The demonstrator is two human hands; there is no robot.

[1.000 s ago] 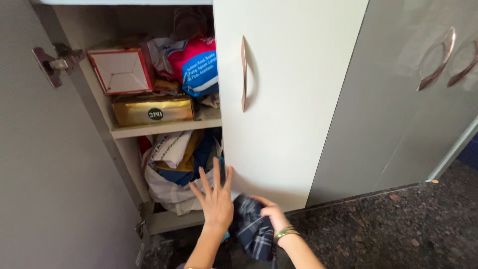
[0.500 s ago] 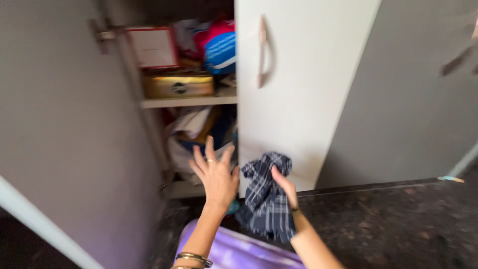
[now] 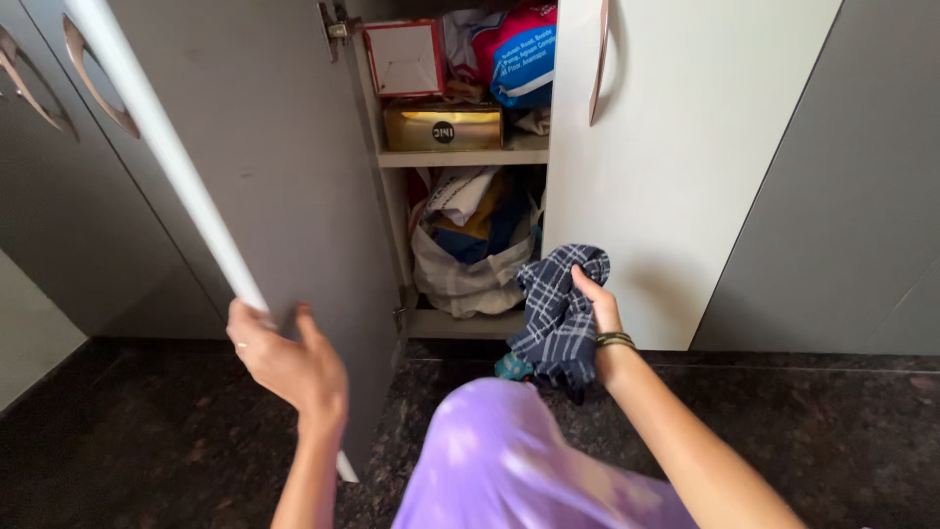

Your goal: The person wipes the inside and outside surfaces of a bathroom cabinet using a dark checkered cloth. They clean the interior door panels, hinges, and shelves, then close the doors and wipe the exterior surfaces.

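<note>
The dark checked cloth [image 3: 558, 313] hung bunched in front of the open cupboard's lower shelf [image 3: 468, 323], the right hand [image 3: 595, 299] clenched on its upper edge — while the left hand [image 3: 284, 358], fingers curled, gripped the edge of the grey cupboard door [image 3: 284, 167] — above the dark speckled floor [image 3: 832, 411].

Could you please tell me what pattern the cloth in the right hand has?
The cloth is dark blue with white checks, clearest in the head view.

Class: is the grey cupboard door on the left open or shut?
Open: the grey cupboard door is swung outward, shelves visible, left hand on its edge.
</note>
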